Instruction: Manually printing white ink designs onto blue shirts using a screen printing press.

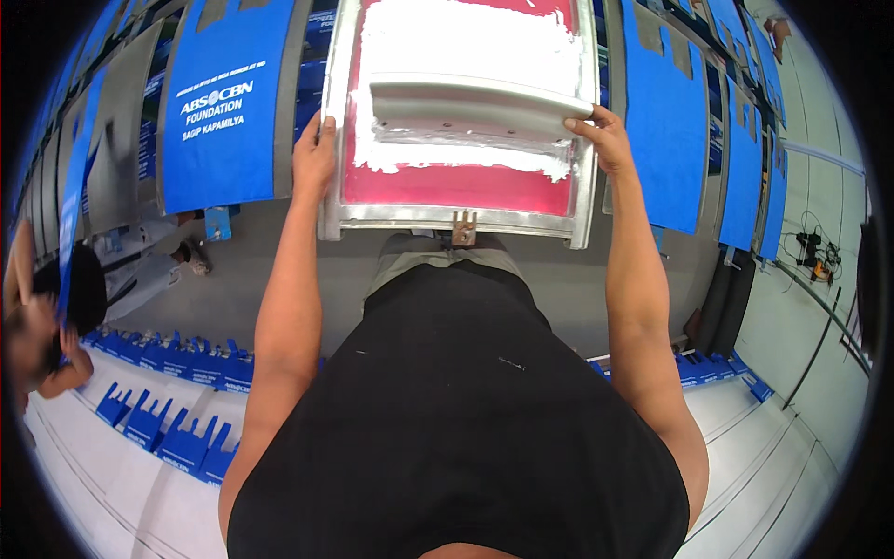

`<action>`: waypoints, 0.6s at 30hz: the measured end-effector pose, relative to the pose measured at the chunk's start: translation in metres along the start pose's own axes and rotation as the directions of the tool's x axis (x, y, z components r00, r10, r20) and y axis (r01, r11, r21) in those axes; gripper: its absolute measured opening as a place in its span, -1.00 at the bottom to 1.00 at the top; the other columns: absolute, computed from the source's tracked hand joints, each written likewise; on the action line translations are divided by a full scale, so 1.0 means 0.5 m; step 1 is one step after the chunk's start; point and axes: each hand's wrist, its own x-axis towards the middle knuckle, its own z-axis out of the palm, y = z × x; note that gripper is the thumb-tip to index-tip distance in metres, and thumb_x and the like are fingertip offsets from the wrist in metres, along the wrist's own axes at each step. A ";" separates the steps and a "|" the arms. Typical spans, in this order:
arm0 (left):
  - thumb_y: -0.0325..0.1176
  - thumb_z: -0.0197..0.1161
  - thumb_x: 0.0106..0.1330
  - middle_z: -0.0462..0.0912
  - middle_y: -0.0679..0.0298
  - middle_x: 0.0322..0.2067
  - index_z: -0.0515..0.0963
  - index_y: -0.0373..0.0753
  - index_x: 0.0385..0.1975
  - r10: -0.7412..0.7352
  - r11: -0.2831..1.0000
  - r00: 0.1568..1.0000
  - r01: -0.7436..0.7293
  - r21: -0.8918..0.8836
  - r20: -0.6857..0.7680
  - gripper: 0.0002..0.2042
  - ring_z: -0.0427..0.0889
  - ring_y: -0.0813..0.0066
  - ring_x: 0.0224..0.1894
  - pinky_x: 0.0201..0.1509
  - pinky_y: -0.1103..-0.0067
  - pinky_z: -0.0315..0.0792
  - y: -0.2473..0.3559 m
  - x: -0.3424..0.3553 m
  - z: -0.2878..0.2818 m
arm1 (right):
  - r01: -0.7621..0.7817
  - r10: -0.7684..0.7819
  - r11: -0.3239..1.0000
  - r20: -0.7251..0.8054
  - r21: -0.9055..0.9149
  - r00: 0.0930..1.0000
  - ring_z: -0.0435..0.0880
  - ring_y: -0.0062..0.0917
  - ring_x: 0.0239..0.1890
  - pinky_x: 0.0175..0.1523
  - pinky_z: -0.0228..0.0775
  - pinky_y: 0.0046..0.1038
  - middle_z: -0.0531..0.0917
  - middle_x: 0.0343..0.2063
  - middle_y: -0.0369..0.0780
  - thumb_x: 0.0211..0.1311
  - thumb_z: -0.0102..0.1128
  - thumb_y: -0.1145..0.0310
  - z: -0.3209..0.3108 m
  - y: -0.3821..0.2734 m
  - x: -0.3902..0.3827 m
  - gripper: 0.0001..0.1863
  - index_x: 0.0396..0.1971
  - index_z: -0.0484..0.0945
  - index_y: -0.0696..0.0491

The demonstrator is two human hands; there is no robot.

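A screen printing frame (340, 186) with metal sides and red mesh lies in front of me. White ink (466, 42) covers much of its mesh in a thick, ragged-edged layer. Across the screen rests a wide metal squeegee (475, 107), with ink along its lower side. My left hand (315, 156) is closed around the frame's left side. At the right side, my right hand (607, 140) is closed on the frame's edge, its thumb against the squeegee's right end. Some of its fingers are hidden. A small metal bracket (464, 228) sits at the frame's near edge.
Blue printed fabric panels (219, 112) lie on grey boards to the left, with more blue panels (659, 140) to the right. Blue bags (186, 443) stand in rows behind me. Another person (47, 345) is at the far left. A cabled tool (819, 270) lies at right.
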 end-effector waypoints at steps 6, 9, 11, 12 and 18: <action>-0.05 0.11 0.37 0.56 0.03 0.04 0.39 -0.19 0.22 0.072 0.981 0.997 -0.065 0.184 -0.030 -0.50 0.52 0.16 0.08 0.19 0.43 0.32 -0.025 0.014 -0.011 | 0.014 -0.011 0.994 0.035 -0.112 0.999 0.54 -0.66 -0.36 -0.20 0.40 -0.59 0.66 -0.37 -0.27 -0.15 0.45 0.41 0.008 -0.022 -0.015 -0.59 -0.21 0.64 0.21; -0.15 0.25 0.26 0.54 0.02 -0.03 0.48 -0.16 0.11 0.399 0.713 0.915 -0.350 0.607 0.058 -0.56 0.48 0.00 0.05 0.21 0.31 0.29 0.039 -0.019 -0.023 | 0.190 -0.075 0.693 0.193 -0.695 0.978 0.61 -0.44 -0.23 0.07 0.34 -0.35 0.66 -0.36 -0.18 -0.18 0.35 0.45 0.017 -0.101 -0.065 -0.65 -0.26 0.60 0.13; -0.24 0.34 0.14 0.56 0.04 -0.11 0.53 -0.18 -0.01 0.537 0.634 0.794 -0.602 0.486 0.283 -0.60 0.48 0.01 0.01 0.15 0.29 0.33 0.209 -0.082 0.005 | 0.228 -0.066 0.416 0.220 -0.880 0.973 0.57 -0.25 -0.16 0.19 0.24 -0.21 0.63 -0.37 -0.11 -0.20 0.27 0.50 0.058 -0.124 -0.121 -0.67 -0.29 0.57 0.09; -0.29 0.38 0.07 0.58 0.06 -0.16 0.57 -0.19 -0.10 0.538 0.602 0.737 -0.676 0.426 0.409 -0.63 0.51 0.05 -0.03 0.09 0.29 0.38 0.262 -0.102 0.020 | 0.241 -0.065 0.359 0.234 -0.901 0.970 0.53 -0.15 -0.15 0.21 0.21 -0.17 0.61 -0.36 -0.08 -0.23 0.24 0.52 0.082 -0.131 -0.138 -0.66 -0.30 0.57 0.07; -0.36 0.36 0.00 0.60 0.18 -0.45 0.56 -0.20 -0.42 0.250 0.362 0.669 -0.735 0.573 0.700 -0.83 0.59 0.19 -0.25 -0.19 0.30 0.45 0.309 -0.024 0.079 | 0.215 0.018 0.490 0.256 -0.845 0.966 0.58 -0.14 -0.24 -0.10 0.44 -0.18 0.64 -0.43 -0.08 -0.23 0.13 0.57 0.072 -0.166 -0.082 -0.62 -0.28 0.62 0.01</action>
